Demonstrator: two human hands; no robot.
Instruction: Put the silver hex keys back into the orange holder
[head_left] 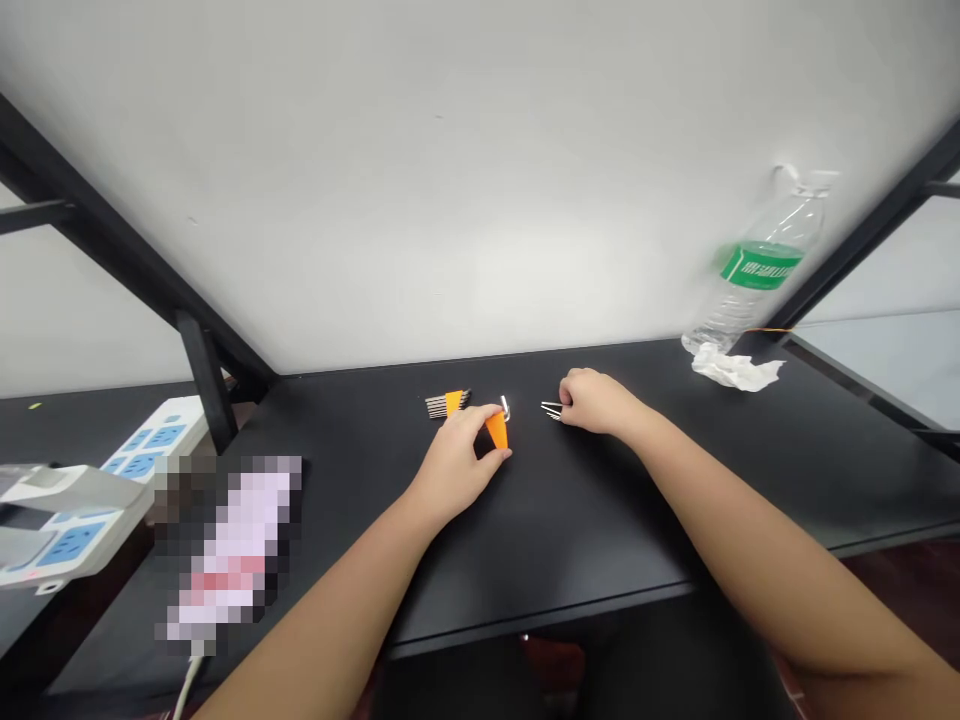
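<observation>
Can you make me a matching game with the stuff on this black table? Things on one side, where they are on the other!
Things:
1. bottle
2. orange holder
3. loose keys
4. power strip

Places:
A. far left
B. in the left hand
C. far right, by the crumpled tissue
D. at the right hand

Pairs: 1-C, 2-B, 3-D, 4-A

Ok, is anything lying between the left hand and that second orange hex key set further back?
Nothing visible. The left hand pinches one orange holder; bare black table separates it from the hex key set just behind.
</observation>
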